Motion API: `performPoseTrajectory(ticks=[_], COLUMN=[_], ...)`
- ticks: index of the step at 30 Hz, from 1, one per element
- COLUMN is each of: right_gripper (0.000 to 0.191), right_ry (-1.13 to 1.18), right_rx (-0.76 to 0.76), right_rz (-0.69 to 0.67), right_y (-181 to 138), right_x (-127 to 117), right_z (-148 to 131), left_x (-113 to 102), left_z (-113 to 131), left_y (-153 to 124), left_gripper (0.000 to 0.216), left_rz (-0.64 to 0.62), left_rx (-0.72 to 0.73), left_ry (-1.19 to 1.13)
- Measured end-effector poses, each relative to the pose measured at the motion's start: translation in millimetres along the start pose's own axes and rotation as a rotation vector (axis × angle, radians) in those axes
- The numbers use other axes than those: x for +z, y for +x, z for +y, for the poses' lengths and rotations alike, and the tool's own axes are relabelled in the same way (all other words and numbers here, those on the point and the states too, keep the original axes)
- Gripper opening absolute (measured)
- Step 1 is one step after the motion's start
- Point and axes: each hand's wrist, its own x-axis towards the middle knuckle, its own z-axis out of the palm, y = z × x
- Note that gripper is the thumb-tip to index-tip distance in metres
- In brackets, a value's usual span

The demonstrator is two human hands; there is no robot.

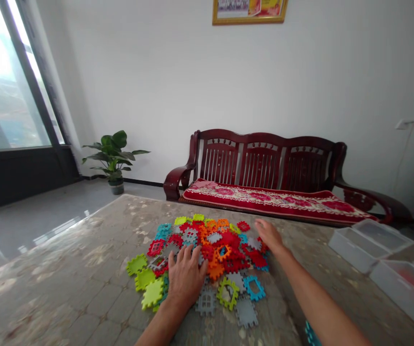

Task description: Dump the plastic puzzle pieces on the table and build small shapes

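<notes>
A heap of flat plastic interlocking tiles with notched edges lies on the table, in red, orange, grey, blue and lime green. My left hand [186, 275] rests palm down on the near left of the heap, fingers spread over grey tiles. At the heap's right edge is my right hand [269, 234], fingers stretched forward beside a grey tile [254, 243] and a small red tile [243, 226]. Lime tiles [152, 293] lie left of my left hand. Between my wrists are a lime frame tile [228, 293], a blue frame tile [254, 288] and a grey tile [246, 312].
Clear plastic boxes [354, 247] stand at the table's right, one with something red inside. A blue piece [312, 333] shows below my right forearm. Behind the patterned table [80, 278] are a dark red wooden bench [260, 161] and a potted plant [115, 158].
</notes>
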Motion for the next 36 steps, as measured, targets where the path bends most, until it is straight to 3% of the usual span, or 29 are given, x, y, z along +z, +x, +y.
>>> performPoseTrajectory(ticks=[3,6,15,19,24,27,29,33,36], right_gripper=[0.041,0.043,0.047,0.054,0.07,0.07,0.068,0.062,0.059], right_ry=[-0.09,-0.118,-0.056,0.07,0.494,0.508,0.398,0.157,-0.001], right_rx=[0.066,0.027,-0.127,-0.133,-0.125,-0.068,-0.031,-0.027,-0.043], right_rz=[0.005,-0.022,-0.064,-0.07,-0.135,-0.017,0.062,0.168,0.197], right_y=[-5,-17,-41,-54,-72,-81,-86,-99,-109], right_x=[-1,12,54,64,50,26,9,-13,-14], right_z=[30,37,2,-13,-13,12,36,79,95], left_x=[3,3,-5,-6,-17,-27,-27,-11,5], left_z=[-1,-1,-10,-27,-33,-4,29,96,126], left_y=[0,1,6,12,18,5,-13,-55,-67], left_gripper=[0.036,0.035,0.033,0.032,0.03,0.037,0.042,0.061,0.071], left_rz=[-0.003,-0.007,0.002,0.036,0.094,0.095,0.011,-0.249,-0.34], left_rx=[0.003,0.002,0.002,0.01,0.039,0.066,0.168,0.449,0.533], left_ry=[0.001,0.0,-0.019,0.011,0.065,0.003,-0.104,-0.27,-0.277])
